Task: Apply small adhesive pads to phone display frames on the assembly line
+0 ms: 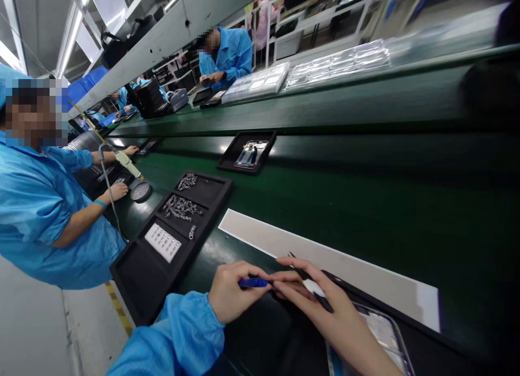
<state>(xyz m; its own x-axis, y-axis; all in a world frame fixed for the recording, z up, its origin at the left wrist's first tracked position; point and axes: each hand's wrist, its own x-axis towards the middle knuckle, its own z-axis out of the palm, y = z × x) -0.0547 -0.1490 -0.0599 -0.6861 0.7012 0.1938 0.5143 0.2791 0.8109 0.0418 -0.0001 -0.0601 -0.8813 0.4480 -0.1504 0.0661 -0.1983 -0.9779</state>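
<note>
My left hand point(231, 292) is closed in a pinch on a small blue piece point(253, 283) near the front edge of the green belt. My right hand point(325, 305) lies beside it, fingers curled round black tweezers point(309, 281) whose tips point up and left. Both hands meet over a black tray point(410, 332) that holds a phone frame point(379, 332) with a pale inner surface. A blue sleeve covers my left forearm.
A black parts tray point(140, 276) with small metal parts and a white strip sits to the left. A white paper strip point(333, 267) lies on the belt. Another black tray with a phone point(247, 153) sits farther back. A co-worker in blue point(44, 213) works at left.
</note>
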